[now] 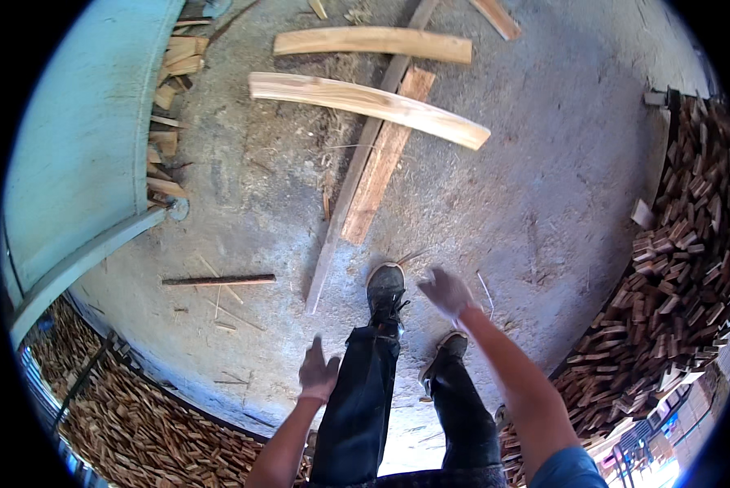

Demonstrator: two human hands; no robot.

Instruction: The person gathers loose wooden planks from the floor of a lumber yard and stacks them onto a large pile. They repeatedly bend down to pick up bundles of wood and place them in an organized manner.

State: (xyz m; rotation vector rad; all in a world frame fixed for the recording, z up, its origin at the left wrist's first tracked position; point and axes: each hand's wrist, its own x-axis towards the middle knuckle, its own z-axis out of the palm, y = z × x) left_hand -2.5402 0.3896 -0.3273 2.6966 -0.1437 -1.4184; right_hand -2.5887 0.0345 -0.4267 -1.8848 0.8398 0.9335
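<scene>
My left hand [318,372], in a light work glove, hangs beside my left leg with its fingers apart and nothing in them. My right hand [449,293], gloved too, reaches out over the floor by my right foot. It looks open and holds nothing, though slightly blurred. Ahead of my feet a long grey wooden strip [333,236] runs away across the floor. Against its right side lies a rough light-brown board [379,180]. Crossing over the strip is a pale board [365,99], and farther off another pale board [373,41]. Neither hand touches any wood.
A dark thin stick [218,281] lies on the dusty concrete floor to the left. Beyond it stands a pale blue-green panel [96,122] with wood offcuts [166,145] along its edge. Large heaps of small wood pieces fill the right side [666,285] and lower left [137,398].
</scene>
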